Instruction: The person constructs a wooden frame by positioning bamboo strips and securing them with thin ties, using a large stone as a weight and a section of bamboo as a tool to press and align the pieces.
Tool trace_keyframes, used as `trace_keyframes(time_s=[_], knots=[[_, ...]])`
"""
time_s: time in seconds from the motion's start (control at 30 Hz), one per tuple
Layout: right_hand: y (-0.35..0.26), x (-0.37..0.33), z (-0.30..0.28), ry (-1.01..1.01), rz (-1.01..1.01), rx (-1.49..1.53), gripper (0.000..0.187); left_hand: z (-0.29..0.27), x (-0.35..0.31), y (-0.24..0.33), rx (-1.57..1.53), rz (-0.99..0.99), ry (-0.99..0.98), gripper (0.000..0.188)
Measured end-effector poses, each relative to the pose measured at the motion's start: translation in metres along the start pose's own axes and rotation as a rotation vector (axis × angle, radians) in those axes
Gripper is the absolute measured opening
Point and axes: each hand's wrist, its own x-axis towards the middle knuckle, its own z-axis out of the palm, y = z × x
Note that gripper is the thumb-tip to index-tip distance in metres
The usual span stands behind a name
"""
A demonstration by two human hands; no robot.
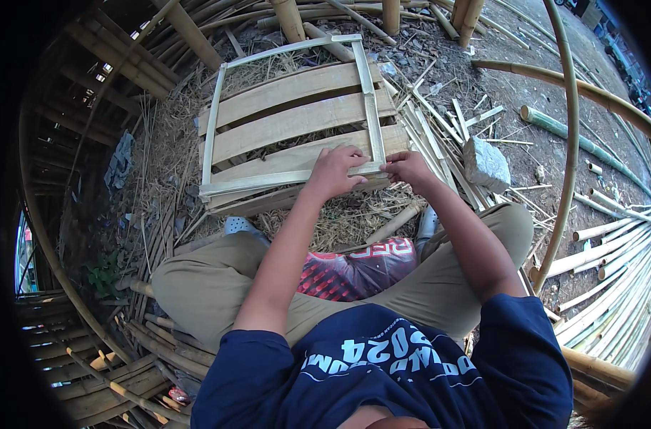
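A rectangular frame of pale split-bamboo strips (216, 114) lies on a low slatted wooden platform (282, 96) in front of me. My left hand (334, 171) grips the frame's near strip close to its right corner, thumb on the near side and fingers across the far side. Just right of it, my right hand (409, 170) is pinched closed at that same corner. Whatever sits between its fingertips is too small to make out.
Split bamboo pieces (429, 136) lie beside the platform, with a pale stone block (487, 165) near them. Bamboo poles (618, 264) are stacked at the right. A curved bamboo pole (570, 129) rises on the right. Between my legs is a printed cushion-like bundle (361, 270).
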Motion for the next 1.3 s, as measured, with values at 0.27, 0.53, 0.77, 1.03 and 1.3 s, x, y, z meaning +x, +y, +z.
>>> trace_keyframes(time_s=[0.27, 0.53, 0.77, 1.03, 1.3], knots=[[0.002, 0.003, -0.002, -0.034, 0.024, 0.045, 0.044, 0.018, 0.008, 0.013, -0.035, -0.01, 0.014, 0.05], [0.004, 0.007, -0.009, -0.032, 0.002, -0.014, 0.05, -0.029, 0.016, 0.034, -0.319, 0.085, -0.127, 0.04], [-0.011, -0.002, 0.005, 0.025, 0.032, -0.121, 0.043, -0.066, -0.001, 0.135, -0.861, 0.686, -0.367, 0.026], [0.004, 0.005, 0.002, 0.067, -0.022, -0.081, 0.038, -0.076, -0.053, 0.227, -1.393, 1.235, -0.753, 0.023], [-0.005, -0.001, 0.007, 0.022, -0.02, -0.11, 0.035, -0.107, -0.066, 0.229, -1.205, 1.294, -0.517, 0.014]])
